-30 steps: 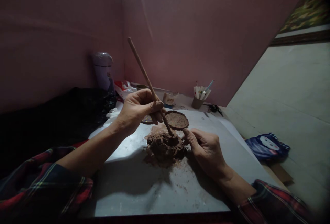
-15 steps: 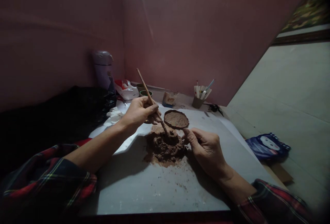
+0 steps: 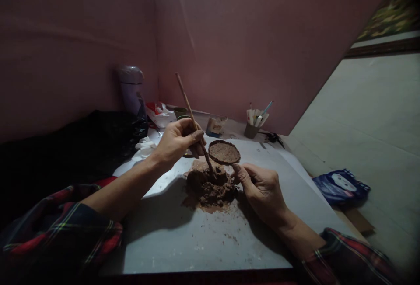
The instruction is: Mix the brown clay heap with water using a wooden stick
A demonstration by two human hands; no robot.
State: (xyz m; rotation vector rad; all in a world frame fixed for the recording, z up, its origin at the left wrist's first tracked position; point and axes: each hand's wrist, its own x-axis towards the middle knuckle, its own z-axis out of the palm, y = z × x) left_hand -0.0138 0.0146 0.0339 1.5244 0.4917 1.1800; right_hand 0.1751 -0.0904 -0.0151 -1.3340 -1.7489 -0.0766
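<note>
A thin wooden stick [image 3: 187, 103] is pinched in my left hand [image 3: 183, 138]; it leans to the left, and its lower tip touches the rough brown clay-like mass [image 3: 213, 191]. My right hand [image 3: 262, 189] is closed at the right edge of that mass, with thumb and fingertips together just below a round, flat brown disc [image 3: 224, 152] with a raised rim. Whether those fingers grip the disc or part of the mass is hidden. Brown crumbs lie on the white sheet around the mass.
Behind the hands stand a clear cup [image 3: 215, 126], a small pot [image 3: 252, 129] holding brushes and tools, and a purple bottle [image 3: 131, 90]. White gloves [image 3: 145, 147] lie at the left beside a black plastic bag [image 3: 75, 145]. A blue pouch [image 3: 343, 186] is at the right.
The stick now stands a little steeper and its top end is higher, with my left hand shifted slightly on it. My right hand has hardly moved.
</note>
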